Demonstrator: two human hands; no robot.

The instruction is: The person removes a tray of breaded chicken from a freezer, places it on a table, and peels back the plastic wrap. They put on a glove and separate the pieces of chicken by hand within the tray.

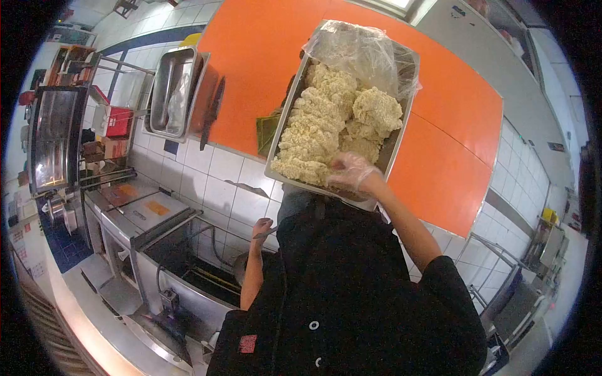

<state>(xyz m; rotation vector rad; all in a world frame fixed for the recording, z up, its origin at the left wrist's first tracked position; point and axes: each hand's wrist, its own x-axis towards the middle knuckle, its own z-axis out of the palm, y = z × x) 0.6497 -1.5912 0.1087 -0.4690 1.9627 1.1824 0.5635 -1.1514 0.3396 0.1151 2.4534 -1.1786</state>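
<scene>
A deep metal tray (273, 145) sits on the orange tabletop, filled with rough, pale breaded cutlets (310, 125) stacked in rows. Clear plastic sheeting (351, 50) is folded back over its far end. My right hand (356, 172), in a clear plastic glove, reaches into the near end with bent fingers around the edge of a breaded cutlet; the fingertips are partly hidden. Lower and to the left, my bare left hand (262, 227) is closed around a slim dark grey thing, whose kind I cannot make out. That hand hangs away from the tray, above the floor.
On the orange table (448, 135), metal pans (172, 94) and a long dark-bladed knife (213, 113) lie left of the tray. A green cloth (268, 133) shows beside the tray. Steel fryer-like equipment (188, 263) stands at my left, and a grey cabinet (483, 56) rises at the far right.
</scene>
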